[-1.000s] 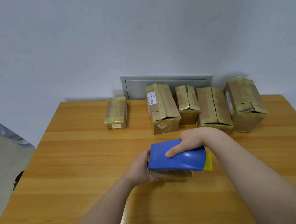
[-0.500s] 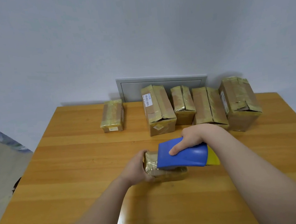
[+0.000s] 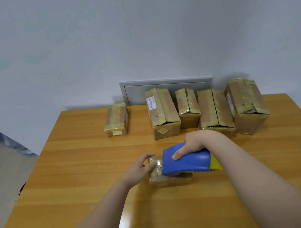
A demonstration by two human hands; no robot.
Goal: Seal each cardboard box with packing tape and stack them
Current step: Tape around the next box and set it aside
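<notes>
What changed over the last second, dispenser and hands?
The right hand pulled the blue tape dispenser rightward along the small box, uncovering the box's left end. Nothing was grasped or released: the left hand still holds that end. The five boxes at the back stayed put.

A wooden table (image 3: pixel 78 177) is carrying six taped cardboard boxes. The barcode-labelled box (image 3: pixel 163 116) is standing near the far edge. A small box (image 3: pixel 116 120) is sitting apart to its left. A narrow box (image 3: pixel 188 108), a wide box (image 3: pixel 214 110) and a tall box (image 3: pixel 247 105) are lining up to its right. A low box (image 3: pixel 169 181) is lying in front of it, nearer the person.
</notes>
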